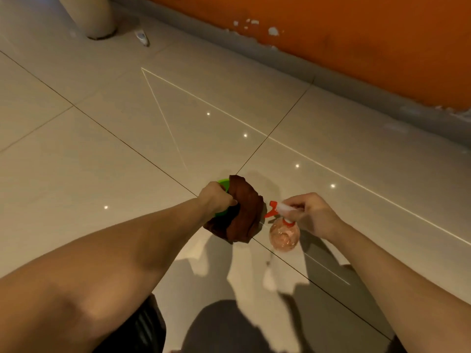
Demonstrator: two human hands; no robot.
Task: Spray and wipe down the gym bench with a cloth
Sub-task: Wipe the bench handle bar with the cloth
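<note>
Glossy cream tile floor point(102, 149), dark grout lines, small ceiling-light reflections. Orange wall point(356, 34) along the top right, paint chipped in white patches, grey skirting point(254, 57) below it.

Left arm reaches forward from lower left, forearm bare, wrist straight. Left hand point(216, 197) is seen from the back, fingers curled tight round a bunched brown cloth point(244, 212) together with a green plastic thing point(224, 183). Only the green thing's curved rim shows, so can't tell what it is. Cloth is soft, crumpled, matte, and hangs in folds below the fist.

Right arm comes in from lower right, wrist bent inward. Right hand point(313, 212) pinches the white head of a spray bottle point(284, 234) with fingertips and thumb. Red trigger point(270, 214) and nozzle point left toward the cloth. Bottle body is round, clear, pinkish plastic, with a red collar at the neck. Bottle sits just beside the cloth, apart from it. Can't tell whether it is resting on the tiles or lifted.

Pale round column base point(94, 16) top left, with a small white object point(142, 38) on the floor near it, blurred. Shiny black surface point(145, 327) at the bottom edge under the left forearm, unclear what it is. Dark grey shape point(224, 327) bottom centre, with hard shadows of the arms across the tiles.
</note>
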